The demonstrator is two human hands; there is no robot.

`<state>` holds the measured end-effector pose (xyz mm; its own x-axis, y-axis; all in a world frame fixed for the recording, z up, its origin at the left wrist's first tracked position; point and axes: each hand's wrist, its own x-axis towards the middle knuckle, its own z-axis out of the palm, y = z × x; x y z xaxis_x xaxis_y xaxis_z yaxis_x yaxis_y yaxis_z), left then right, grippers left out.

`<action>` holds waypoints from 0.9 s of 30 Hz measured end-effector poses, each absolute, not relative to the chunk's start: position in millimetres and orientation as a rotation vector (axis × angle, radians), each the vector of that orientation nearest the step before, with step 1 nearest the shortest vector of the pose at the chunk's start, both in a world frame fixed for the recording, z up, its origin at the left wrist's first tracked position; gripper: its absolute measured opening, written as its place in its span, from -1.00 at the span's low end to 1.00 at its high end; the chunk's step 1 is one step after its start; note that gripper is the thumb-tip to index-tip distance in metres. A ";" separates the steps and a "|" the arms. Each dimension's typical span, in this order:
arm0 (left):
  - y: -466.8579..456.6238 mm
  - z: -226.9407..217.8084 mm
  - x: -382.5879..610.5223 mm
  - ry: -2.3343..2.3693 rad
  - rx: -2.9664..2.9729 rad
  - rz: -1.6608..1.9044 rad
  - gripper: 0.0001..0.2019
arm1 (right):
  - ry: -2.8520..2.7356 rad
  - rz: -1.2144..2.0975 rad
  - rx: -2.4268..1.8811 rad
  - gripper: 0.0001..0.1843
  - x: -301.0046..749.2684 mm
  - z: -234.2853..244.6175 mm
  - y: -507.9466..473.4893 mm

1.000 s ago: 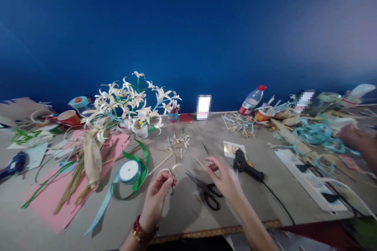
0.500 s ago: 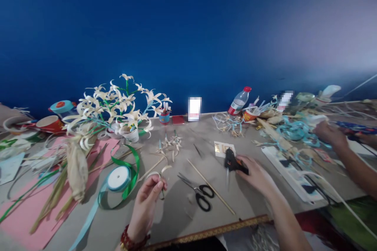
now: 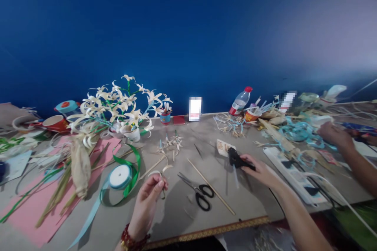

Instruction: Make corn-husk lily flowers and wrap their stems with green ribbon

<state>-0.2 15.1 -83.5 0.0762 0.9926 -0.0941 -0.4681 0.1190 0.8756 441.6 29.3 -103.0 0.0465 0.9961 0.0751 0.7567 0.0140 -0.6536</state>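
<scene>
Between the thumb and fingers of my left hand [image 3: 149,193] is a small pale flower [image 3: 167,168], its short green stem poking out below; the hand is closed. My right hand [image 3: 260,170] is wrapped round the handle of a black glue gun [image 3: 235,158], a glue stick jutting from it toward me. A small printed card [image 3: 221,147] sits tilted at the gun's tip, touching it or just behind it; I cannot tell which. Black-handled scissors [image 3: 204,197] and a thin wooden stick [image 3: 218,193] lie between my hands. Several loose pale flowers [image 3: 173,143] lie farther back.
Left are a ribbon spool [image 3: 120,176], dried husks [image 3: 81,168] on pink paper [image 3: 32,227], and a potted arrangement of pale flowers [image 3: 132,117]. A bottle [image 3: 240,102] leans at the back. A power strip [image 3: 294,176] lies right, near another person's hand [image 3: 334,135].
My right hand has raised the glue gun slightly and shifted it right. The card beside its tip has tipped up. My left hand stays nearly still with the flower.
</scene>
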 end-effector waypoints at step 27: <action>19.1 -79.3 2.5 0.871 0.752 1.268 -0.79 | -0.864 1.130 -1.397 -0.61 417.0 -89.5 18.5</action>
<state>2.5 19.1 -79.3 0.0794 0.9880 -0.1321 -0.4781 0.1540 0.8647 417.0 18.5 -89.5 0.2818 0.9451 -0.1652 -0.0887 -0.1458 -0.9853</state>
